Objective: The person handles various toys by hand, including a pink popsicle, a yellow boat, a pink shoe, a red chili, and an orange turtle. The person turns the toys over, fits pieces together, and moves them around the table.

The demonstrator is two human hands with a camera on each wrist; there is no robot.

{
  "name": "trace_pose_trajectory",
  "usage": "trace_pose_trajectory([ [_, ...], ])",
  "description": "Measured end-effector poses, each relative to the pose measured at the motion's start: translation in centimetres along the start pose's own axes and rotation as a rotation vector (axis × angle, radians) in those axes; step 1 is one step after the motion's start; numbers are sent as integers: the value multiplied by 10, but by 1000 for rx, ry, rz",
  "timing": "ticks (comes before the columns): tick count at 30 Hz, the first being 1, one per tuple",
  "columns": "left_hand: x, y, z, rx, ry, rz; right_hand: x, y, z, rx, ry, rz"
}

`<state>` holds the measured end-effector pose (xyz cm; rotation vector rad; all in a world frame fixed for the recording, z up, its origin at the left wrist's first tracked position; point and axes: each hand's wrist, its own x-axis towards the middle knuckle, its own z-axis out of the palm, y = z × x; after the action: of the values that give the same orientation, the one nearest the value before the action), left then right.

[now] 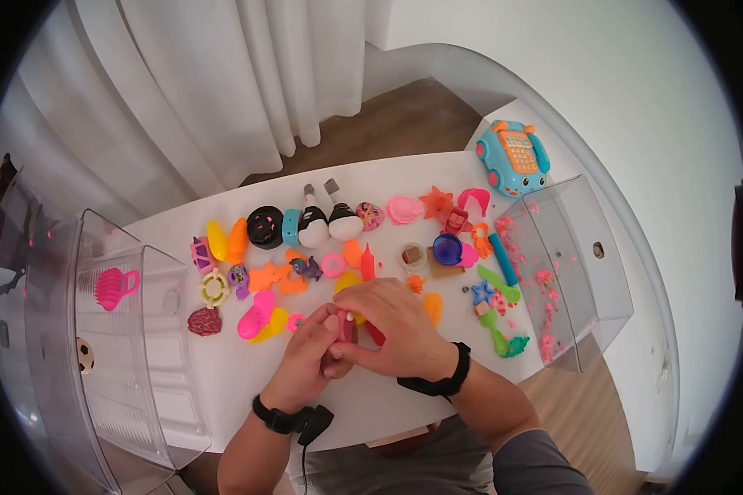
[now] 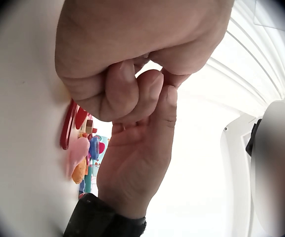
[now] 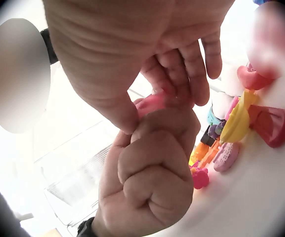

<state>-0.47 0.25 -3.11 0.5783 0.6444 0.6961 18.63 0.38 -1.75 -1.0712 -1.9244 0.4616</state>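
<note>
Above the front of the white table [image 1: 239, 388], both hands meet around a small pink object [image 1: 348, 330] with a whitish bit at its top. The curled fingers of my left hand [image 1: 312, 340] grip it from below, and my right hand [image 1: 404, 326] pinches its upper end between thumb and fingers. In the right wrist view, the pink object [image 3: 152, 103] pokes out above the left fist; its kind I cannot tell, as the fingers cover most of it. A red toy piece [image 3: 273, 126] and a yellow toy [image 3: 237, 118] lie on the table beside the hands.
Colourful toys spread across the table, among them a pink scoop [image 1: 256, 315] and a blue cup [image 1: 447, 249]. Clear bins stand at both sides, the left bin [image 1: 144, 330] holding a pink toy, the right bin [image 1: 607, 305] pink bits. A toy phone [image 1: 512, 161] sits back right.
</note>
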Motion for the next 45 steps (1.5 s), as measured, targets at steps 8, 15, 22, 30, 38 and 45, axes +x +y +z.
trace_pose_trajectory([
  [8,1,-6,-9,-91,-59,-83,3,-5,-5,14,-109,23],
  [15,0,-3,-3,-15,-89,-67,3,-3,0,40,-61,24],
  [22,3,-4,-5,-31,-90,-54,1,-4,5,9,-60,36],
  [30,2,1,-4,-131,-32,-15,4,-10,23,9,12,84],
  [38,3,1,-21,-226,-119,-57,12,-12,37,122,45,101],
  [45,5,-8,-21,-169,-57,-91,3,3,38,281,26,7],
])
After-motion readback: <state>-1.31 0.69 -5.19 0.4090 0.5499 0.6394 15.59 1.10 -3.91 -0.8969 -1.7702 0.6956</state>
